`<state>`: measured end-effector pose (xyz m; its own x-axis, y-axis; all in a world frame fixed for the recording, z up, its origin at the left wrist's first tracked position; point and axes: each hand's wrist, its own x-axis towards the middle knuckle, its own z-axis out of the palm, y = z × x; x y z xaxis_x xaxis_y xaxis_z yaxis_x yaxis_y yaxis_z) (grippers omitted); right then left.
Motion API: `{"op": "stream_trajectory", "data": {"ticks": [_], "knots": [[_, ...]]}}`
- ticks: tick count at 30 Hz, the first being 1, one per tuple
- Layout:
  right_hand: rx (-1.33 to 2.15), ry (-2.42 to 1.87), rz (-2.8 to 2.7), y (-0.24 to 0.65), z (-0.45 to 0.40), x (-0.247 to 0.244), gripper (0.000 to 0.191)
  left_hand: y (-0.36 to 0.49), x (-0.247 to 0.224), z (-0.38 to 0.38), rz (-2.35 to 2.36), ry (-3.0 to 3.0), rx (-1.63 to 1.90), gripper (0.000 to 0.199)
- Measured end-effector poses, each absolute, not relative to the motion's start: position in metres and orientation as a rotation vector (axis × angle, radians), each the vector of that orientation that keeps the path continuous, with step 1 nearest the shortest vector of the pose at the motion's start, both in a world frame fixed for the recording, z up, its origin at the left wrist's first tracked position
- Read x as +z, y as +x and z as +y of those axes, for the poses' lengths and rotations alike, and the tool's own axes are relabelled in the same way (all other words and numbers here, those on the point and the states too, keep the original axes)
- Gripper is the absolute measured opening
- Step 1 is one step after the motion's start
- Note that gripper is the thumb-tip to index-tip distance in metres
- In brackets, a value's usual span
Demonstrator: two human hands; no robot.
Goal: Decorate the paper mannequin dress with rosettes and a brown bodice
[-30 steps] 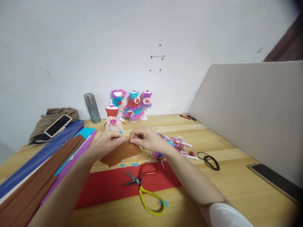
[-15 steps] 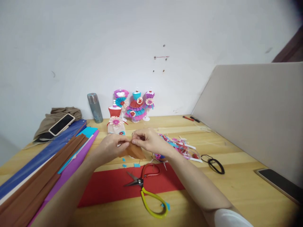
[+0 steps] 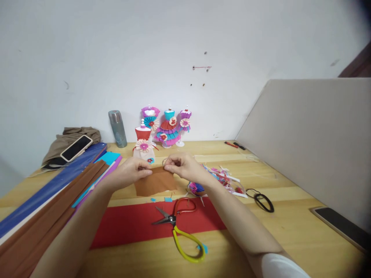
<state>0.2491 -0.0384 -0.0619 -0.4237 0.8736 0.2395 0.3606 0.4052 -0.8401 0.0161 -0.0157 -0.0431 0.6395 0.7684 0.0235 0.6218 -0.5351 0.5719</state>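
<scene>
A piece of brown crepe paper (image 3: 155, 182) hangs stretched between my hands above the table. My left hand (image 3: 130, 172) pinches its upper left corner, and my right hand (image 3: 181, 166) pinches the upper right one. Nearer to me, scissors (image 3: 171, 220) with one red and one yellow handle lie with blades apart on a red paper strip (image 3: 127, 224). Small blue paper scraps (image 3: 168, 199) are just below the brown piece. Beyond my hands stands a small dress form (image 3: 143, 135) with a red top and a pale rosette.
More decorated dress forms (image 3: 168, 127) and a flask (image 3: 117, 129) stand by the wall. Folded brown paper (image 3: 58, 208) and a phone (image 3: 77, 148) lie left. Coloured scraps (image 3: 222, 179), a black band (image 3: 264, 202) and another phone (image 3: 342, 226) are at right, before a pale panel (image 3: 313, 143).
My hands have moved apart, and the brown crepe paper between them is now spread wide and flat instead of bunched. The view has shifted slightly.
</scene>
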Motion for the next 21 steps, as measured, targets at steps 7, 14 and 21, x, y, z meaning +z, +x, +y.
{"op": "stream_trajectory", "data": {"ticks": [7, 14, 21], "knots": [[0.429, -1.101, -1.63, 0.279, 0.046, -0.009, 0.017, 0.013, -0.033, -0.022, 1.067, 2.228, 0.447, 0.035], [0.068, -1.483, -1.614, 0.29, 0.179, 0.032, 0.027, 0.009, -0.033, -0.025, 1.059, 2.326, 0.346, 0.028], [0.023, -1.561, -1.75, 0.277, 0.209, 0.038, 0.014, 0.008, -0.036, -0.026, 1.046, 2.464, 0.329, 0.024]]}}
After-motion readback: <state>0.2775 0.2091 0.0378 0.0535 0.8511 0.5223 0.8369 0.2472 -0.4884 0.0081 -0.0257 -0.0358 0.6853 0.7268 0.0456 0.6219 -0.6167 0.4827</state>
